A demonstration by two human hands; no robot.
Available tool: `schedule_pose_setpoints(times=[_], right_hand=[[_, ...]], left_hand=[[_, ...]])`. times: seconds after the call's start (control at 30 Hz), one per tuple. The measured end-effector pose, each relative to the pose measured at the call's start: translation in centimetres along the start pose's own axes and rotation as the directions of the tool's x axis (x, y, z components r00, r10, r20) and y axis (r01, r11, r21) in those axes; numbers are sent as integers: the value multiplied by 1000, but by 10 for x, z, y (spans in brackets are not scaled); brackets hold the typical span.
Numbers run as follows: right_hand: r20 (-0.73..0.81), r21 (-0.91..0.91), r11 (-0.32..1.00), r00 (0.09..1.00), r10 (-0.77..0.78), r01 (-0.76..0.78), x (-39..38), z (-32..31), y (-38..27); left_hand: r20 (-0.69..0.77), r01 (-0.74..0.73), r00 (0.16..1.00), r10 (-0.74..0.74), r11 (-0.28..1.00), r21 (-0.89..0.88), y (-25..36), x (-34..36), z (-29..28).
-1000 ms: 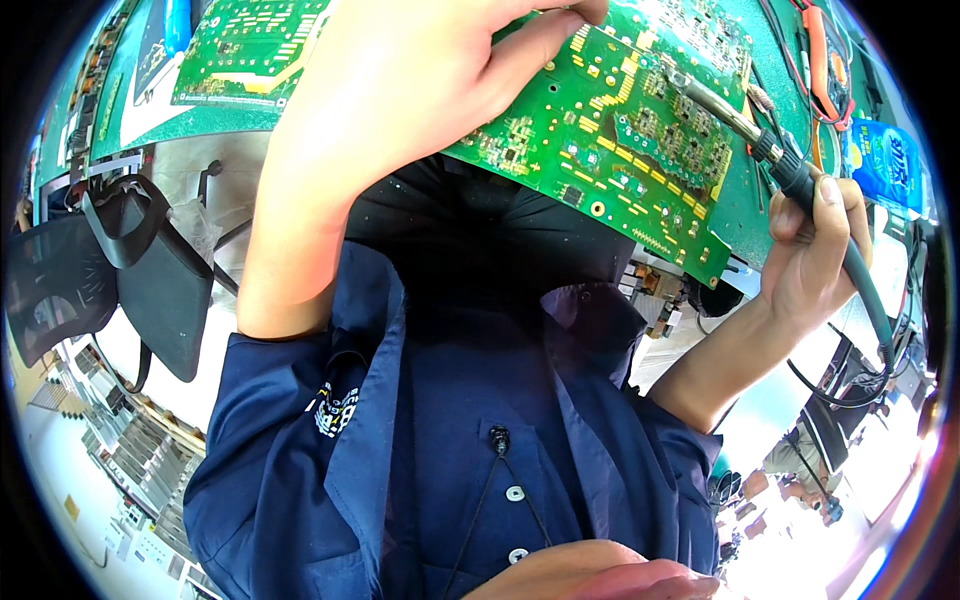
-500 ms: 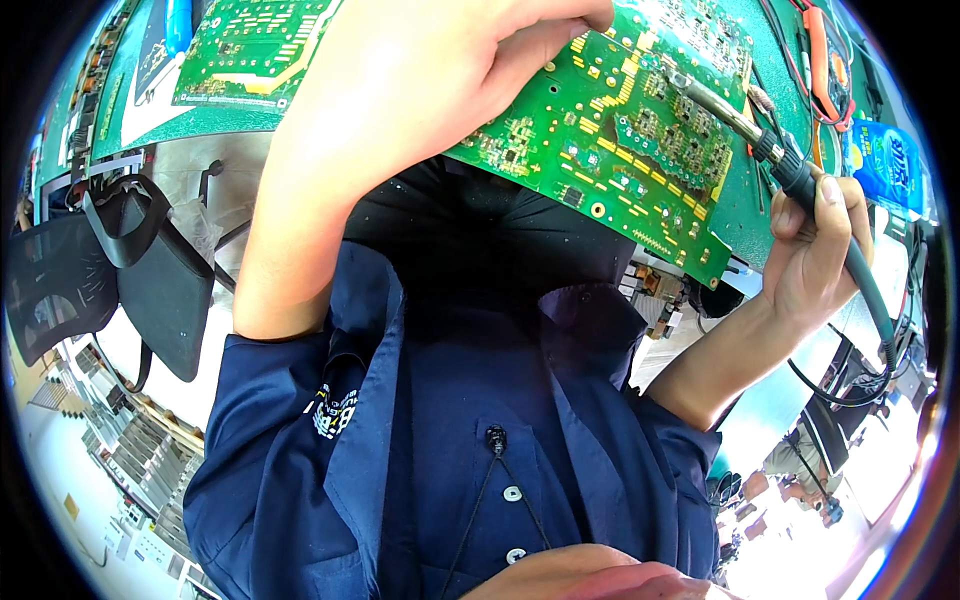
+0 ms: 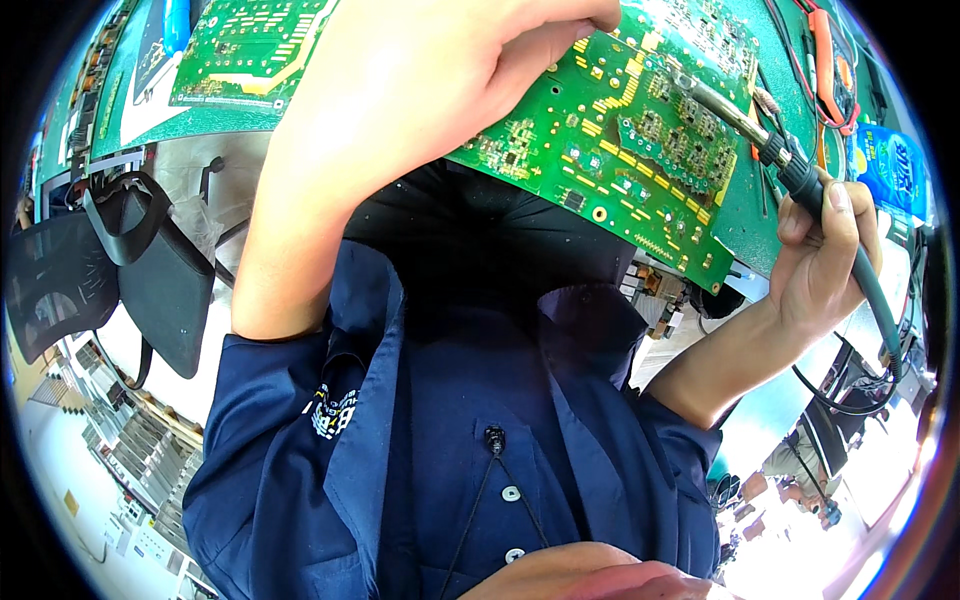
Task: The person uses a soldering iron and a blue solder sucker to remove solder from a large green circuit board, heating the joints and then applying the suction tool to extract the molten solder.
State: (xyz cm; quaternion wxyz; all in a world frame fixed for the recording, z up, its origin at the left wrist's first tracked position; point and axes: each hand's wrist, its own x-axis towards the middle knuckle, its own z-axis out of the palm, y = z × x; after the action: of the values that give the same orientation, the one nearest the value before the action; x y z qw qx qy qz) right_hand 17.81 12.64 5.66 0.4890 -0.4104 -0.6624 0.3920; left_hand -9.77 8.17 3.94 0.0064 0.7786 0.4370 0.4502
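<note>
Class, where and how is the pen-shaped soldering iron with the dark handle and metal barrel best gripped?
Probably by its thick dark handle, coming from the lower right, as the bare right hand does: the slim metal barrel points up-left over the green circuit board and may be hot, while the dark cable trails behind.

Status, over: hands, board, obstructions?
Right hand grips iron, tip at board, contact unclear. Left hand over board, hold unclear. Board juts past table. Left hand hides some board.
</note>
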Motion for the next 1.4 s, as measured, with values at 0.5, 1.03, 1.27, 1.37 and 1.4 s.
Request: schedule_pose_setpoints(times=[0.5, 1.03, 1.27, 1.37, 1.4], right_hand=[[5, 7, 999, 999, 35, -35, 4, 2, -4], [12, -27, 999, 999, 43, -43, 4, 0, -4], [-4, 62, 994, 996, 88, -88, 4, -6, 5], [4, 44, 995, 996, 90, -90, 4, -4, 3], [10, 32, 995, 996, 91, -91, 4, -4, 3]], left_hand=[[10, 64, 998, -64, 998, 29, 6, 1, -6], [-277, -49, 960, 33, 997, -52, 12, 0, -24], [-332, -57, 943, 27, 995, -83, 39, -33, -60], [-326, 3, 945, -33, 996, -93, 52, -51, -86], [-323, 24, 945, -56, 994, -103, 55, -58, -95]])
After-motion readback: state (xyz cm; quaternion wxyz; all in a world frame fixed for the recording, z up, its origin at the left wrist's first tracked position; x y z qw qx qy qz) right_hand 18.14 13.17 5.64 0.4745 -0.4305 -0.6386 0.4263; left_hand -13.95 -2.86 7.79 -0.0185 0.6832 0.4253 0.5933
